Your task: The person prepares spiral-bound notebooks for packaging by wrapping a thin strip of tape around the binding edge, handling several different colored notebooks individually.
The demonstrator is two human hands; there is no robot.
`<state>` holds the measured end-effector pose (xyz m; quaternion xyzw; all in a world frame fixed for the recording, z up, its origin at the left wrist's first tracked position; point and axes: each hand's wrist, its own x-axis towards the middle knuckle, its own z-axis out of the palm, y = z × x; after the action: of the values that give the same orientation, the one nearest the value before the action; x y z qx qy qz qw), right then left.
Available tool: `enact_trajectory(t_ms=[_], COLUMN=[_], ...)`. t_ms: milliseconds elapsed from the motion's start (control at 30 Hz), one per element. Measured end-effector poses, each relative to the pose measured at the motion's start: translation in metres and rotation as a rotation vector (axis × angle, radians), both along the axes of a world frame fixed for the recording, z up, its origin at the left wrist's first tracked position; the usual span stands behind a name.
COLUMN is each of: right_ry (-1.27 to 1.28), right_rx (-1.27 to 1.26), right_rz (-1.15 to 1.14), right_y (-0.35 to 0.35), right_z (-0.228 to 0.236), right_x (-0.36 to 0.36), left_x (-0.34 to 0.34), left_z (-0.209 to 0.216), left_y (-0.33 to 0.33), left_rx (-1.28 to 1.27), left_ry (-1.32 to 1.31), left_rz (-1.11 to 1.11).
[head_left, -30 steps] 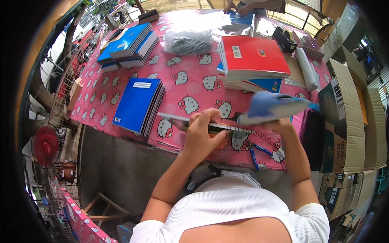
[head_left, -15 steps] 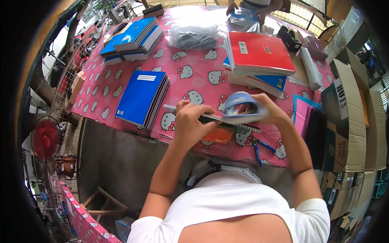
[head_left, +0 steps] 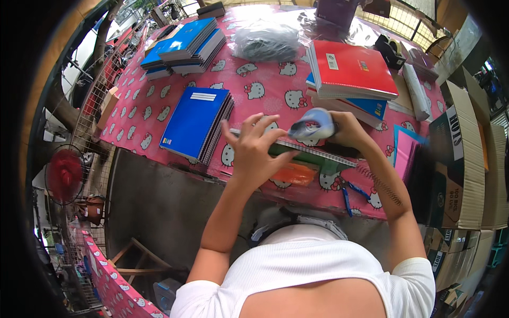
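My left hand (head_left: 256, 151) curls round the long coil-bound edge of a spiral notebook (head_left: 318, 152), fingers on the far side and thumb on the near side. Close by, a light-blue and white looped tool (head_left: 312, 124) is gripped in my right hand (head_left: 347, 130); motion smears it, so its exact kind does not show. It hangs just above the notebook's edge. A loose length of dark spiral coil (head_left: 379, 183) trails from the notebook's right end across my right forearm. Below lie an orange packet (head_left: 294, 173) and blue-handled pliers (head_left: 352, 197).
Blue notebooks are stacked at left (head_left: 193, 124) and far left (head_left: 188, 42). A red notebook (head_left: 355, 69) tops another pile. Beyond are a clear plastic bundle (head_left: 265, 41) and a tape dispenser (head_left: 391, 52). Cardboard boxes (head_left: 461, 159) border the right. Pink patterned cloth covers the table (head_left: 140, 124).
The looped tool has tilted and turned in my right hand. My left fingers have spread and lifted slightly. Across the table, a person's hands have left view and a purple item shows there.
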<state>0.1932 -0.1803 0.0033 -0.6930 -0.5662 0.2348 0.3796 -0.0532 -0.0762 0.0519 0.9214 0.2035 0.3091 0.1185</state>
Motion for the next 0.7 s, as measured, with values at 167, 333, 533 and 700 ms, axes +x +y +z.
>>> enact_trajectory(t_ms=[167, 333, 533, 700], right_ry=[0.070, 0.244, 0.451, 0.204], right_rx=[-0.153, 0.017, 0.024, 0.140], right_rz=[0.168, 0.241, 0.261, 0.261], right_y=[0.019, 0.032, 0.045, 0.066], right_z=[0.017, 0.031, 0.023, 0.012], right_x=[-0.020, -0.032, -0.031, -0.032], left_x=[-0.016, -0.024, -0.034, -0.041], left_z=[-0.005, -0.010, -0.014, -0.025], left_y=[0.016, 0.027, 0.036, 0.045], left_rx=[-0.152, -0.302, -0.300, -0.538], left_ry=[-0.033, -0.125, -0.268, -0.327], left_rz=[0.017, 0.000, 0.063, 0.012])
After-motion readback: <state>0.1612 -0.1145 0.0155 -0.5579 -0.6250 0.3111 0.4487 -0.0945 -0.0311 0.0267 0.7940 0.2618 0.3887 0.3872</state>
